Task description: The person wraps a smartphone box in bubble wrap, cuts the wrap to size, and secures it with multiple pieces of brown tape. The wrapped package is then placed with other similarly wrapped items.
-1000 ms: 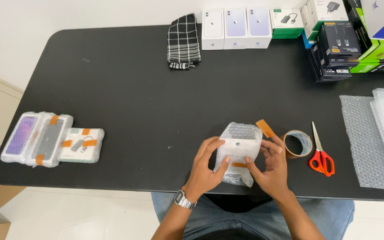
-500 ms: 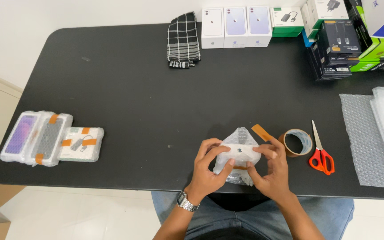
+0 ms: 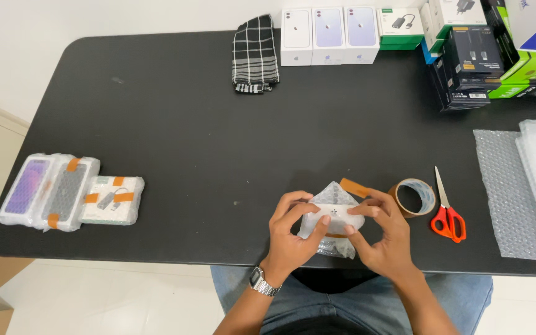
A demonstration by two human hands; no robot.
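The left hand (image 3: pixel 290 232) and the right hand (image 3: pixel 383 232) are both curling their fingers around a small white box in bubble wrap (image 3: pixel 333 218), holding it at the near table edge. At 3 o'clock from it are lying a tape roll (image 3: pixel 412 197) and orange scissors (image 3: pixel 446 217). Far off at 9 o'clock are sitting wrapped packs (image 3: pixel 69 192). At 12 o'clock, far back, white boxes (image 3: pixel 329 35) are standing.

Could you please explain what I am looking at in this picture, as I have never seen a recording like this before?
The view comes from a camera worn on a person's head, looking down at their own bare hands over a black table. The left hand and right hand together hold a small white box in bubble wrap. Beside them lie a tape roll, orange-handled scissors and bubble wrap sheets. Three wrapped packages sit on the left; boxed goods and a checked cloth line the far edge.
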